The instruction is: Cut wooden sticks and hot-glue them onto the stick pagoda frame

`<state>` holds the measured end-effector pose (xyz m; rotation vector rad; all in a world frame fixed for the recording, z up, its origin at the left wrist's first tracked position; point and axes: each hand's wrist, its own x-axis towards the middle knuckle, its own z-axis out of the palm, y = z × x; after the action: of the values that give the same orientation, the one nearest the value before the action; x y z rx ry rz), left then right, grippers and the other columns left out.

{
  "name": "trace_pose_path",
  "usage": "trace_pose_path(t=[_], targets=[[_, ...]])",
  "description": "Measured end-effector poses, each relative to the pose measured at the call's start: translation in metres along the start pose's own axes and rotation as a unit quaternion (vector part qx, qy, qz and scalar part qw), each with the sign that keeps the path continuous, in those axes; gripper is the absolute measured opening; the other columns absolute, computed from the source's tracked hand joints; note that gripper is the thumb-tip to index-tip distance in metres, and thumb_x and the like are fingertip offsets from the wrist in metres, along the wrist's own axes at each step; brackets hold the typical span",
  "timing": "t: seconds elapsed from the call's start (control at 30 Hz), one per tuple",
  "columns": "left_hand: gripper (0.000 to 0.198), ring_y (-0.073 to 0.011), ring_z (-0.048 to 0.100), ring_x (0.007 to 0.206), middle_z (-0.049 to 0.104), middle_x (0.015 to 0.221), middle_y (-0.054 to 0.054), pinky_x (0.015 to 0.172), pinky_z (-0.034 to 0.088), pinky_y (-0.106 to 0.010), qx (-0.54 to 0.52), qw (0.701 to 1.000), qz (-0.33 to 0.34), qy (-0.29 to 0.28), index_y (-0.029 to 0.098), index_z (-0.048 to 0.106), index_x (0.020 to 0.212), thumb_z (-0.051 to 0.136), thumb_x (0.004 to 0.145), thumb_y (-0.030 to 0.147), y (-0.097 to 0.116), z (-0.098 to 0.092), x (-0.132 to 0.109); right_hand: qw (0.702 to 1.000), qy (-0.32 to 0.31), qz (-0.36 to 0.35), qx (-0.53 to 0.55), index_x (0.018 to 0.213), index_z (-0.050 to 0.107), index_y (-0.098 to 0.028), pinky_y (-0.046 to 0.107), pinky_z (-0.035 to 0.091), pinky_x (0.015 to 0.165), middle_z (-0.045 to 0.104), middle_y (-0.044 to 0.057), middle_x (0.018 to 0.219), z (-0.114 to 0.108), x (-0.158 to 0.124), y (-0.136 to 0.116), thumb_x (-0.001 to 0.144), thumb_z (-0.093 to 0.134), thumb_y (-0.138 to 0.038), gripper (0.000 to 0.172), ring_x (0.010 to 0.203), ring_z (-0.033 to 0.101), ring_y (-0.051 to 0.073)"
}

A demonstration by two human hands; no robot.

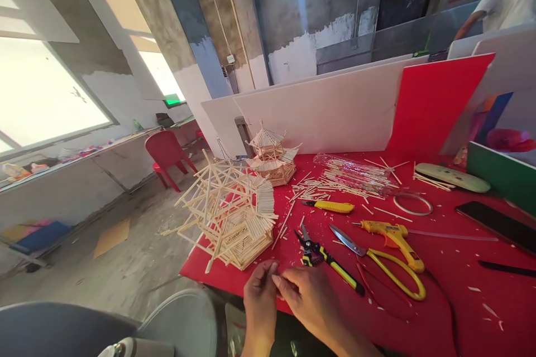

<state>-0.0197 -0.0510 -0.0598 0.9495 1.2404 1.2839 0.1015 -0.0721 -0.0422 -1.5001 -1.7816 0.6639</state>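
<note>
My left hand (260,297) and my right hand (307,297) meet at the front edge of the red table (444,312), fingertips pinched close together. Whatever lies between the fingers is too small or hidden to make out. Just beyond them stands a large open framework of wooden sticks (240,234), with a smaller pagoda-like stick model (270,153) behind it. Black-and-yellow pliers (330,262) lie just past my right hand. Farther right are yellow-handled scissors (377,262) and a yellow glue gun (393,237). A yellow utility knife (330,207) lies behind the pliers.
Loose sticks and a plastic bag of sticks (360,174) cover the table's back. A tape ring (412,204), a green case (452,177) and a black phone (498,224) lie right. A grey stool (184,323) stands front left; a person (508,3) is beyond the boards.
</note>
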Motion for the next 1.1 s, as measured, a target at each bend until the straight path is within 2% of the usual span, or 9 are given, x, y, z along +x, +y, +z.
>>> trace_pose_path(t=[0.1,0.2,0.37,0.53,0.67,0.77,0.83,0.97,1.1], targets=[[0.041,-0.0099,0.044,0.053,0.053,0.056,0.003,0.050,0.038,-0.020,-0.013,1.000,-0.012,0.006,0.015,0.064,0.066,0.077,0.069,0.054,0.000,0.004,0.004,1.000,-0.004,-0.007,-0.003,0.068,0.062,-0.021,0.023,0.031,0.057,0.071,0.002,0.071,-0.001,0.003,-0.002,0.097,0.045,-0.037,0.038,0.063,0.062,0.013],[0.043,-0.0108,0.046,0.054,0.053,0.056,0.003,0.050,0.039,-0.020,-0.003,1.000,-0.014,0.009,0.015,0.062,0.063,0.073,0.072,0.056,-0.002,0.008,0.009,1.000,-0.012,-0.007,-0.007,0.072,0.065,-0.022,0.022,0.035,0.061,0.072,0.002,0.075,-0.007,0.006,-0.001,0.098,0.044,-0.034,0.035,0.068,0.064,0.013],[0.038,-0.0111,0.050,0.053,0.060,0.064,0.001,0.049,0.042,-0.021,0.015,0.999,-0.031,-0.029,0.015,0.068,0.077,0.077,0.068,0.051,-0.007,0.016,0.018,0.999,-0.015,0.015,-0.043,0.092,0.071,-0.025,0.023,0.042,0.072,0.074,0.002,0.089,-0.026,0.014,0.009,0.096,0.046,-0.030,0.025,0.082,0.068,0.016],[0.038,-0.0110,0.052,0.048,0.061,0.059,0.001,0.045,0.043,-0.021,0.029,0.998,-0.041,-0.035,0.015,0.069,0.087,0.076,0.070,0.048,-0.009,0.016,0.022,0.984,-0.048,0.052,-0.165,0.106,0.070,-0.029,0.023,0.043,0.072,0.074,-0.001,0.102,-0.051,0.034,0.023,0.096,0.048,-0.030,0.024,0.089,0.069,0.015],[0.038,-0.0109,0.053,0.047,0.062,0.058,0.001,0.042,0.043,-0.020,0.026,0.998,-0.051,-0.032,0.015,0.068,0.088,0.076,0.070,0.048,-0.007,0.019,0.026,0.960,-0.081,0.073,-0.257,0.099,0.072,-0.030,0.024,0.042,0.068,0.075,0.000,0.094,-0.077,0.068,0.040,0.094,0.050,-0.030,0.023,0.087,0.069,0.017],[0.041,-0.0107,0.053,0.047,0.063,0.060,0.000,0.041,0.043,-0.020,0.021,0.998,-0.055,-0.032,0.014,0.069,0.089,0.076,0.068,0.048,-0.004,0.027,0.031,0.943,-0.084,0.097,-0.307,0.097,0.073,-0.025,0.027,0.045,0.074,0.074,0.004,0.095,-0.095,0.101,0.059,0.095,0.049,-0.029,0.024,0.092,0.068,0.020],[0.044,-0.0116,0.055,0.047,0.064,0.061,-0.001,0.041,0.044,-0.021,0.021,0.998,-0.054,-0.040,0.013,0.070,0.092,0.076,0.067,0.049,-0.002,0.034,0.036,0.929,-0.091,0.110,-0.341,0.103,0.070,-0.022,0.031,0.049,0.080,0.072,0.006,0.101,-0.103,0.124,0.072,0.097,0.050,-0.031,0.023,0.095,0.066,0.020],[0.044,-0.0127,0.056,0.046,0.061,0.055,0.000,0.042,0.044,-0.022,0.029,0.996,-0.049,-0.072,0.013,0.071,0.095,0.074,0.070,0.049,0.001,0.042,0.042,0.905,-0.119,0.115,-0.393,0.119,0.059,-0.019,0.042,0.053,0.088,0.061,0.008,0.121,-0.110,0.163,0.094,0.095,0.058,-0.037,0.031,0.102,0.062,0.020],[0.041,-0.0112,0.053,0.045,0.060,0.054,0.001,0.042,0.043,-0.021,0.030,0.994,-0.066,-0.086,0.014,0.070,0.090,0.075,0.070,0.049,-0.001,0.041,0.044,0.887,-0.155,0.101,-0.422,0.122,0.058,-0.019,0.042,0.053,0.088,0.059,0.009,0.124,-0.110,0.188,0.110,0.094,0.058,-0.036,0.033,0.104,0.062,0.021]])
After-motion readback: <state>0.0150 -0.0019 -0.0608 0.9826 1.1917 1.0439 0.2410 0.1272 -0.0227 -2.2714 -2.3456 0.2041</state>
